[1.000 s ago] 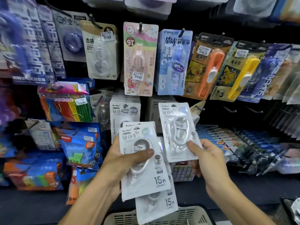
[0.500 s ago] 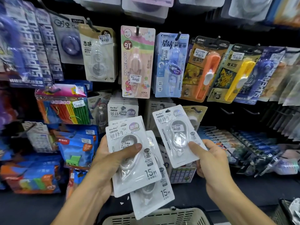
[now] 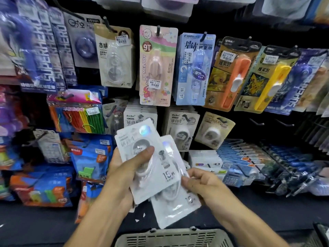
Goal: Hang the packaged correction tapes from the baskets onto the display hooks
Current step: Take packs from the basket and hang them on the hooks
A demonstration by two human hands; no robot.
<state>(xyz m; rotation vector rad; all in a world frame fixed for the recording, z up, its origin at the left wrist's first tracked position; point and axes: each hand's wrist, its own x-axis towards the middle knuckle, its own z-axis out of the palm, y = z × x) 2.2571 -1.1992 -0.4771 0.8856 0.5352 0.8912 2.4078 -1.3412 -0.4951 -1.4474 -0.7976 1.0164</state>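
Left hand grips a fanned stack of white carded correction tapes, long axis tilted up-left; right hand pinches the rear pack's right edge. Matching hung packs lie just above.

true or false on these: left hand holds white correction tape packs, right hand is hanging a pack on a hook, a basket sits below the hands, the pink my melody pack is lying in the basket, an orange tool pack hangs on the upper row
1. The left hand holds white correction tape packs. True, with the thumb pressed on the front pack.
2. The right hand is hanging a pack on a hook. False: it is down at the lower edge of the packs in the left hand's grip, away from any hook.
3. A basket sits below the hands. True.
4. The pink My Melody pack lies in the basket. False: it hangs on an upper hook.
5. An orange tool pack hangs on the upper row. True.
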